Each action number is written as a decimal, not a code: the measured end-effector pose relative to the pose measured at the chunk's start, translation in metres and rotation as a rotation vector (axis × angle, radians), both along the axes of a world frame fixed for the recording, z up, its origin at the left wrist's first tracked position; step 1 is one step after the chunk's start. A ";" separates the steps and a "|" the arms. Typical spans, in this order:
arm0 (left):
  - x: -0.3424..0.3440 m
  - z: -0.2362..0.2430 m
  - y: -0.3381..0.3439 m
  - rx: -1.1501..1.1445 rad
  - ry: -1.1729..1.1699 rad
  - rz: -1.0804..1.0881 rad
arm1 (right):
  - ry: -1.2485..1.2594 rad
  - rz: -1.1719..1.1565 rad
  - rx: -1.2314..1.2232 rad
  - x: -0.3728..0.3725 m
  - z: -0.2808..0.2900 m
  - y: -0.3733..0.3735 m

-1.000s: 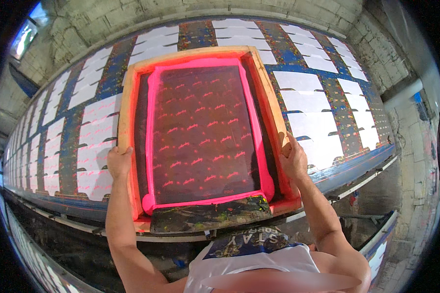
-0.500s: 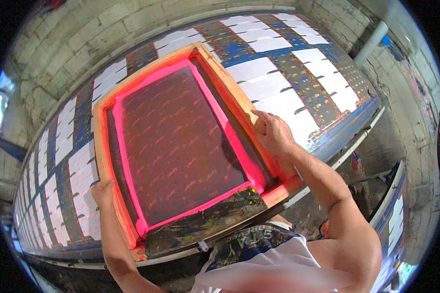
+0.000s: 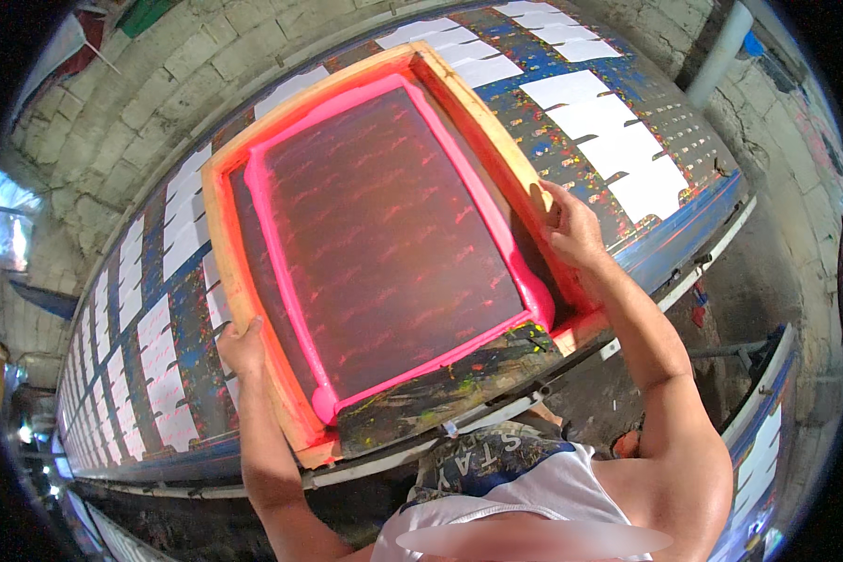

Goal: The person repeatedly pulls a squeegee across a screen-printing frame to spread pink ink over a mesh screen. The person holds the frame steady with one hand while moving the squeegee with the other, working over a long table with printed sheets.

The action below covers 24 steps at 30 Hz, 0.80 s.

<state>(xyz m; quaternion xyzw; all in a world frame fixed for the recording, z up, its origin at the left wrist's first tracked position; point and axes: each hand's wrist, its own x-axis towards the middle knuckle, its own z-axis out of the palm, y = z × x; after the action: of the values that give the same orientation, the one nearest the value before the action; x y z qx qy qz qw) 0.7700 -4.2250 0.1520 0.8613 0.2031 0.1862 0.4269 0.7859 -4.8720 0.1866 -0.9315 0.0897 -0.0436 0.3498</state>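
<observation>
A wooden screen-printing frame [image 3: 225, 197] lies tilted across a long printing table, its dark mesh [image 3: 393, 244] bordered by thick pink ink and showing faint rows of small pink marks. My left hand [image 3: 241, 345] is closed on the frame's left rail near the lower left corner. My right hand [image 3: 571, 225] grips the right rail, a little over halfway down. A dark paint-stained board [image 3: 445, 389] spans the frame's near end. White cut pieces [image 3: 599, 136] lie in rows on the table around the frame; those at the left [image 3: 164, 365] carry pink prints.
The speckled dark-blue table [image 3: 684, 220] has a metal rail along its near edge. A concrete block wall [image 3: 150, 112] runs behind it. A pale pipe [image 3: 717, 61] stands at the far right end. Another table with white pieces [image 3: 757, 459] is at lower right.
The frame, held in both my hands, has moved rightward along the table and is angled with its top toward the left compared with a second ago. The view has turned too.
</observation>
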 end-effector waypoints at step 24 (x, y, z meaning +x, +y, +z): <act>0.006 -0.003 -0.161 0.210 0.067 0.031 | -0.311 0.120 -0.428 -0.019 0.006 -0.120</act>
<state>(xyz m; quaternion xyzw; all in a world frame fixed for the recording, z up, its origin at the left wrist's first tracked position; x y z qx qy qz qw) 0.7761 -4.3860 0.1495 0.9038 0.2099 0.1841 0.3242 0.7672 -4.9918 0.1926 -0.9700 -0.0316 -0.1832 0.1565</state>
